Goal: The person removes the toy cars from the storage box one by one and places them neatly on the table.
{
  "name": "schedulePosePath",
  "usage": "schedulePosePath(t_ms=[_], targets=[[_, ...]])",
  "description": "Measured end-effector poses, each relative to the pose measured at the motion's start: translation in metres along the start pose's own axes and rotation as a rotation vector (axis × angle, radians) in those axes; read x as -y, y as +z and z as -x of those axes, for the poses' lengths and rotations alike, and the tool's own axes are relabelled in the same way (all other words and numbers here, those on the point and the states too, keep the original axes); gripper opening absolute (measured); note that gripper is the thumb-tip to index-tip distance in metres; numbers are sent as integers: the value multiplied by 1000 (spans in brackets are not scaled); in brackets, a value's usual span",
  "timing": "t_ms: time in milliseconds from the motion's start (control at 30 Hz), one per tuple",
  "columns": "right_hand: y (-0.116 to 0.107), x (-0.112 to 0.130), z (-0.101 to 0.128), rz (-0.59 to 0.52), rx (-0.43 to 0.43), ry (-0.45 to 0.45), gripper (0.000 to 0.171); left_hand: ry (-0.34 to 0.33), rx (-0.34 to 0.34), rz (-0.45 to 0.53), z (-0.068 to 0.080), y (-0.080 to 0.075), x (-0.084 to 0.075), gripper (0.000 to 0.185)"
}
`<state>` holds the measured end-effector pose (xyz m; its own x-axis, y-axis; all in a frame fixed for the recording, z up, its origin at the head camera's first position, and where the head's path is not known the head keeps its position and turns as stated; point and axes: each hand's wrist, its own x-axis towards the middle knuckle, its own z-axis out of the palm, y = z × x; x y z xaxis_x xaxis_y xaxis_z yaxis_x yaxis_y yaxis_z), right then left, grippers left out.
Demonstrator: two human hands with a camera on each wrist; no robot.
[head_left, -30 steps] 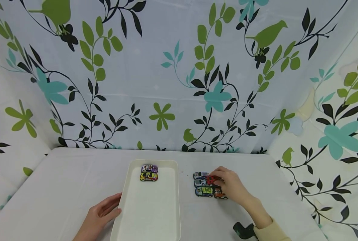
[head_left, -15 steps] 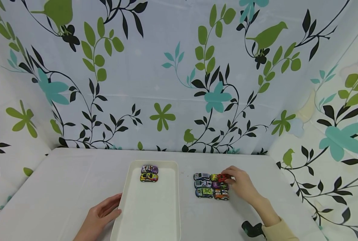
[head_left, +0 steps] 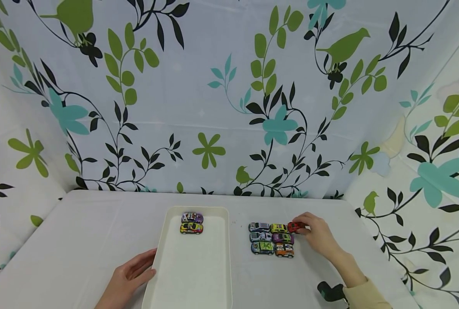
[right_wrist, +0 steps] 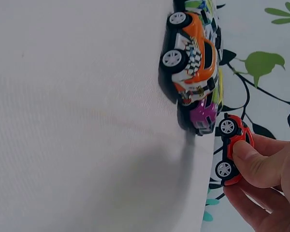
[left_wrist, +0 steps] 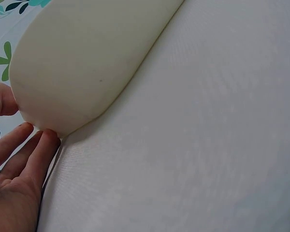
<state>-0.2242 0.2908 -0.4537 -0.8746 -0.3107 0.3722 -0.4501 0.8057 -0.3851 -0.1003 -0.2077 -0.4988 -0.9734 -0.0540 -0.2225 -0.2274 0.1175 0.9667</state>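
My right hand [head_left: 318,234] pinches a red toy car [head_left: 294,227] between thumb and fingers, at the right end of the back row of toy cars. In the right wrist view that red car appears side-on, its wheels toward the table. Beside it stand a yellow car [head_left: 279,228], a purple car [head_left: 282,238], an orange and white car [head_left: 284,250] and several more. My left hand [head_left: 127,277] rests against the left side of a cream tray [head_left: 229,257], fingertips touching its outer wall. Inside, a purple and white car [head_left: 192,217] and a yellow and red car [head_left: 191,228] stand together.
Left of the grouped cars are two silver cars [head_left: 260,237] and a green and blue car [head_left: 262,247]. A black device [head_left: 330,292] sits at my right wrist. Patterned cloth [head_left: 198,86] stands behind the white table [head_left: 86,223].
My right hand has moved right with the red car, from over the cars to the end of the back row. The yellow and purple cars are uncovered. My left hand stays at the tray.
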Motion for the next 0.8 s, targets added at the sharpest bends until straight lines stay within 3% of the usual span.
schedulePosePath(t_ms=[400, 800], targets=[[3, -20, 3, -25, 44, 78, 26, -40, -15, 7, 1, 1, -2, 64], [6, -29, 3, -49, 100, 104, 28, -11, -6, 8, 2, 0, -2, 61]])
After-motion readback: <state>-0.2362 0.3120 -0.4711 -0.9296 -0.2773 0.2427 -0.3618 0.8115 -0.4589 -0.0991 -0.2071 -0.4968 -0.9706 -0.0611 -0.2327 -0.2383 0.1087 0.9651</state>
